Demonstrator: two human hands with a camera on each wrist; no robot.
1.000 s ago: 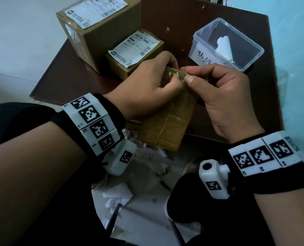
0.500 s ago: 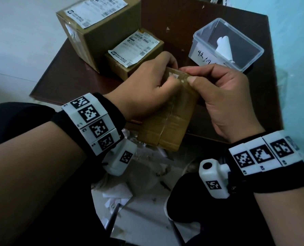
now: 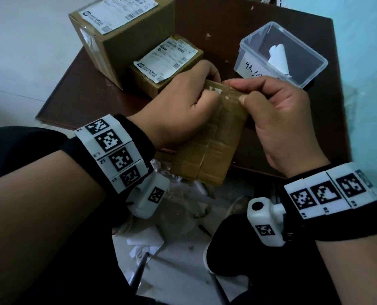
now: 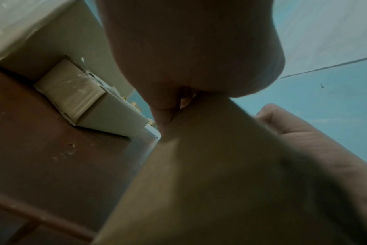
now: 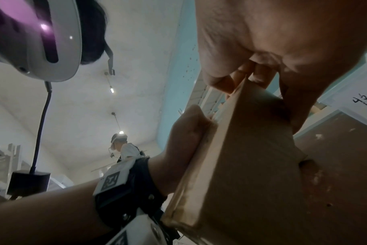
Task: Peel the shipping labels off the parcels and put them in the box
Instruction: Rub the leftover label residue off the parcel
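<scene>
Brown and dark, the bench (image 3: 227, 25) sits by a pale blue wall (image 3: 367, 62). Both hands hold one small cardboard parcel (image 3: 209, 150) up over the near edge of the bench. The left hand (image 3: 178, 104) grips the parcel's top left part with curled fingers. The right hand (image 3: 277, 119) pinches at the top edge, where white bits of label (image 3: 216, 90) still stick. Just behind the left hand lies a small labelled parcel (image 3: 167, 62), touching a big labelled parcel (image 3: 121, 29) at the far left corner. The clear plastic box (image 3: 282, 53) stands behind the right hand, near the right edge, with rolled white paper (image 3: 278, 58) inside. Paper scraps (image 3: 145, 241) lie on the floor below.
</scene>
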